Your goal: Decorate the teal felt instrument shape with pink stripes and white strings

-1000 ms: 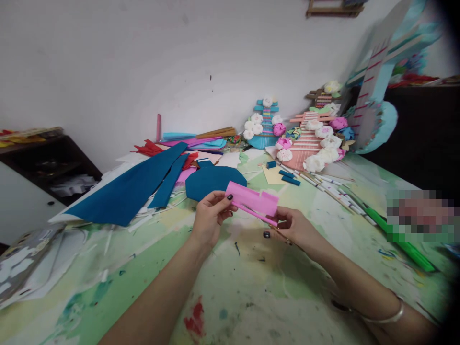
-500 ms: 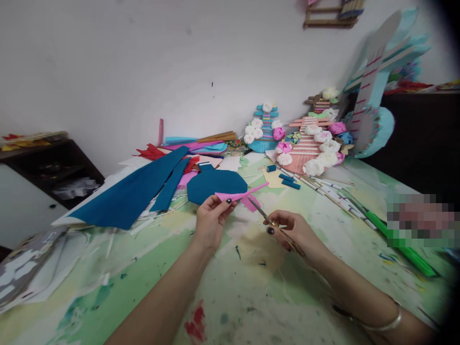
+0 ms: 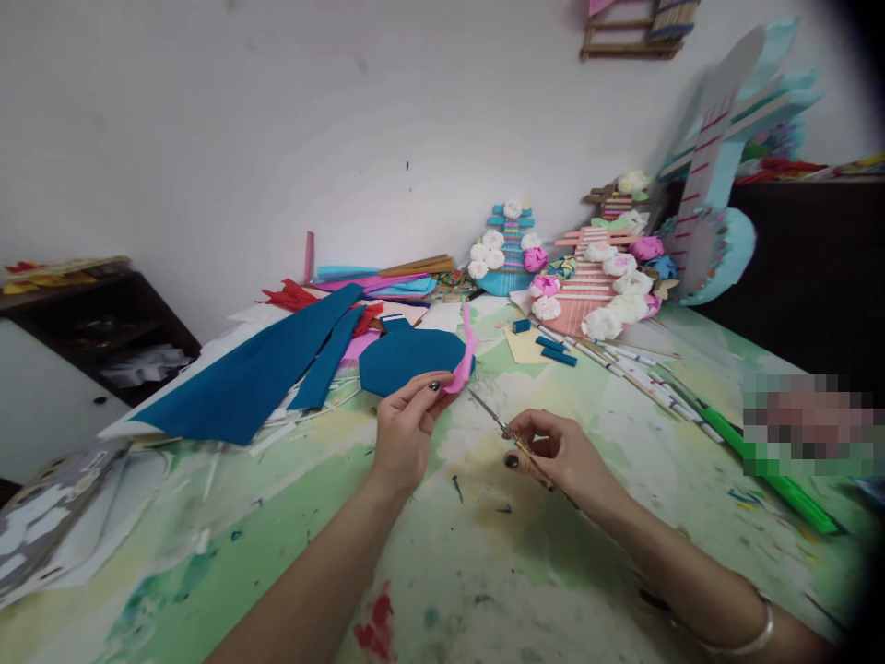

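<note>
Between the thumb and fingers of my left hand (image 3: 411, 429) is a pink crepe paper strip (image 3: 467, 350), its long end curving up and away from me. My right hand (image 3: 560, 456) is closed round the handles of gold-handled scissors (image 3: 492, 417). Their blades point toward the strip and look nearly closed, with a small gap to the paper. Just behind my left hand lies a dark blue rounded piece with a short neck (image 3: 411, 355). The far end of the strip overlaps its right edge from my viewpoint.
Large blue sheets (image 3: 255, 369) and stacked coloured papers (image 3: 387, 277) lie left and behind. Flower-covered instrument models (image 3: 508, 249) stand by the wall. Blue strips (image 3: 557, 355), paper sticks (image 3: 643, 378) and a long green object (image 3: 774, 475) are at right. Small scraps dot the painted table (image 3: 442, 572).
The pink strip swung from pointing right to pointing up and away. My right hand drew the scissors slightly back toward me, off the paper. The lower pink flap no longer hangs by the blades.
</note>
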Available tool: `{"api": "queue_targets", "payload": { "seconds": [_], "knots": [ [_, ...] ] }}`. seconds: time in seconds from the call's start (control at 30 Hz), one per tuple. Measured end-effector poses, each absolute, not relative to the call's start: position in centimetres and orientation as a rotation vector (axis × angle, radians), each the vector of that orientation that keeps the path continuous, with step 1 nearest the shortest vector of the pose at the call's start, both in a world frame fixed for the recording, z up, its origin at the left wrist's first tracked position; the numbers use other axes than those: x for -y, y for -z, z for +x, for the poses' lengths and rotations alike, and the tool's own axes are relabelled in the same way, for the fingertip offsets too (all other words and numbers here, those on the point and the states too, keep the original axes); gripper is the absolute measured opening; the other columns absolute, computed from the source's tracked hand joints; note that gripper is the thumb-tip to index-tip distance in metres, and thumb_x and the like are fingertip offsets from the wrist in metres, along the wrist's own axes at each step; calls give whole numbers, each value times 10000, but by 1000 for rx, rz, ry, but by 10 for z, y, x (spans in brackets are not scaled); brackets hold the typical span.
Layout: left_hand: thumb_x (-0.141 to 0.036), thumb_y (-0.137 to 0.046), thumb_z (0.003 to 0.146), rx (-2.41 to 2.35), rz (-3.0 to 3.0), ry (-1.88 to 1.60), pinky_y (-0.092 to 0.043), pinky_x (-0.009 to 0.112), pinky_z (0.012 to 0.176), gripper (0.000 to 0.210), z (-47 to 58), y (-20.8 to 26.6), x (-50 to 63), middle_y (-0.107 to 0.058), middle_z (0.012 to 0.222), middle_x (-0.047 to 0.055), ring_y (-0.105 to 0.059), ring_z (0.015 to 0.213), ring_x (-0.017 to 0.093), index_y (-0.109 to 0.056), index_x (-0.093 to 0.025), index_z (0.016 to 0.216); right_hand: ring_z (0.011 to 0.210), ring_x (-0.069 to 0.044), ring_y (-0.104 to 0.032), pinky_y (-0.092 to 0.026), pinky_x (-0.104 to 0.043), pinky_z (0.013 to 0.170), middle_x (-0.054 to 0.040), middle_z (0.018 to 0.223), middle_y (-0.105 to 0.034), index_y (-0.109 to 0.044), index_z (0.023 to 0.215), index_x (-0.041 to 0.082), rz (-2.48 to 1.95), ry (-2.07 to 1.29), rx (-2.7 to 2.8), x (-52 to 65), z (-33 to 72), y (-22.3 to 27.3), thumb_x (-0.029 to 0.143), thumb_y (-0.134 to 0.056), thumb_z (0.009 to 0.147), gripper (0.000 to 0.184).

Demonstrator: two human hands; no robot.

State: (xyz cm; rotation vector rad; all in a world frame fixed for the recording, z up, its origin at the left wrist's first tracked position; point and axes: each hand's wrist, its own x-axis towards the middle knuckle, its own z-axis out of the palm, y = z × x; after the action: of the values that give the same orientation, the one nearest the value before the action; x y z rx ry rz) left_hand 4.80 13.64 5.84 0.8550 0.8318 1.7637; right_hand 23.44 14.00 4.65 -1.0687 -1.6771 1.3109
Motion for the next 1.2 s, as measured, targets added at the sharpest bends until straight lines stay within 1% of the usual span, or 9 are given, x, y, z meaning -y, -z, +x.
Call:
{"api": "queue_targets", "payload": {
  "seconds": [0.1, 0.17, 0.27, 0.37, 0.53, 0.6, 0.73, 0.9, 1.2],
  "knots": [
    [-177, -739, 621, -914, 695, -1723, -526, 322, 806, 134, 48, -54, -140, -697, 829, 83, -640, 762, 157, -718, -105, 731, 496, -66, -357, -287, -207, 450, 47, 593, -434, -590, 753, 149, -1106, -1274, 1712, -139, 233, -45, 358, -756, 598, 309],
    [-135, -749, 592, -930, 634, -1688, -531, 304, 785, 143, 47, -52, -142, -695, 807, 81, -640, 744, 149, -711, -95, 724, 505, -74, -373, -295, -211, 458, 41, 593, -445, -590, 746, 151, -1120, -1258, 1750, -140, 232, -43, 343, -739, 612, 278],
    [-69, -746, 574, -906, 605, -1692, -527, 275, 783, 222, 46, -51, -143, -696, 862, 75, -646, 793, 147, -702, -107, 788, 516, -85, -402, -315, -216, 471, 33, 592, -470, -588, 745, 158, -1132, -1232, 1805, -141, 232, -40, 311, -711, 633, 226],
    [-43, -731, 598, -868, 592, -1677, -517, 276, 820, 294, 48, -52, -143, -691, 960, 87, -646, 859, 152, -688, -113, 880, 518, -91, -415, -321, -221, 476, 29, 597, -485, -587, 744, 161, -1167, -1212, 1826, -140, 231, -40, 301, -697, 628, 213],
    [-22, -705, 615, -821, 550, -1620, -506, 299, 827, 267, 49, -52, -142, -693, 920, 86, -651, 844, 162, -680, -101, 869, 511, -88, -379, -290, -222, 468, 41, 583, -461, -552, 751, 171, -1199, -1154, 1844, -136, 230, -43, 322, -684, 632, 233],
    [-23, -713, 598, -821, 525, -1615, -499, 276, 772, 270, 49, -51, -142, -691, 875, 67, -643, 802, 143, -675, -110, 851, 517, -90, -364, -290, -224, 475, 44, 580, -447, -542, 764, 177, -1194, -1124, 1858, -136, 230, -42, 347, -673, 655, 240],
    [-56, -735, 574, -831, 491, -1596, -448, 234, 633, 270, 47, -50, -141, -671, 775, 33, -602, 675, 102, -657, -125, 823, 532, -96, -372, -303, -229, 487, 34, 597, -464, -555, 777, 178, -1210, -1105, 1879, -136, 230, -38, 384, -684, 664, 267],
    [-68, -757, 551, -829, 474, -1604, -428, 237, 645, 267, 48, -53, -140, -656, 726, 15, -590, 658, 101, -625, -139, 771, 522, -96, -374, -290, -229, 479, 37, 570, -459, -563, 744, 182, -1224, -1064, 1909, -135, 230, -38, 385, -699, 661, 259],
    [-77, -762, 552, -802, 515, -1600, -436, 241, 657, 280, 49, -51, -140, -652, 739, 14, -594, 672, 103, -626, -136, 789, 508, -94, -389, -311, -229, 474, 36, 579, -465, -566, 737, 183, -1269, -1041, 1840, -134, 227, -42, 404, -727, 624, 297]
  ]
}}
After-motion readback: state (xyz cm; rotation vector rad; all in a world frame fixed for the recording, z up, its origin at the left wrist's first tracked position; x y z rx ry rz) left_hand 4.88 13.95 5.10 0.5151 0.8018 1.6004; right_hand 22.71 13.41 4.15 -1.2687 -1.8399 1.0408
